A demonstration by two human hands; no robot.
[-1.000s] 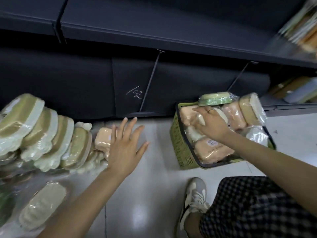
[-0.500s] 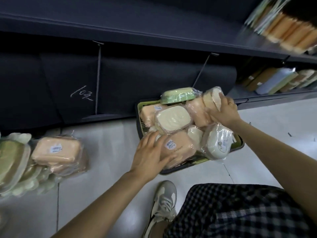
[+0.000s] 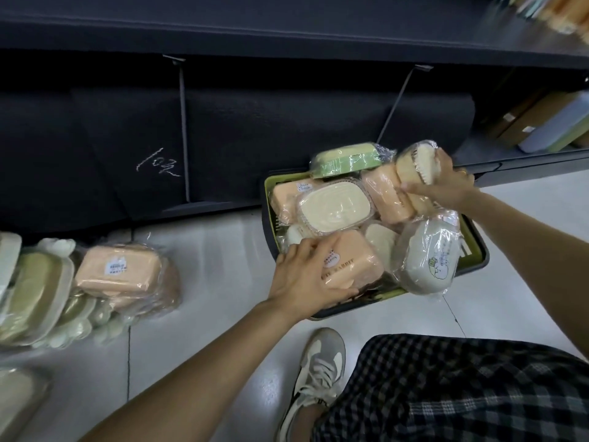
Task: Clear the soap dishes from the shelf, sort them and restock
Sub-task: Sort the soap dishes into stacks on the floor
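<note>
a: green basket (image 3: 475, 250) sat on the floor, piled with wrapped soap dishes. hands?

b: left hand (image 3: 306, 279) at basket's near edge, fingers curled over a peach dish (image 3: 353, 263). right hand (image 3: 446, 186) at the far right corner, gripped a tan-and-white dish (image 3: 414, 164).

a: rest?

b: sorted row (image 3: 63, 291) of dishes on the floor, well left of basket.

Glossy clear film wraps the smooth, probably plastic soap dishes (image 3: 334, 210); the basket (image 3: 475, 250) looks plastic, floor (image 3: 216, 250) shiny.
</note>
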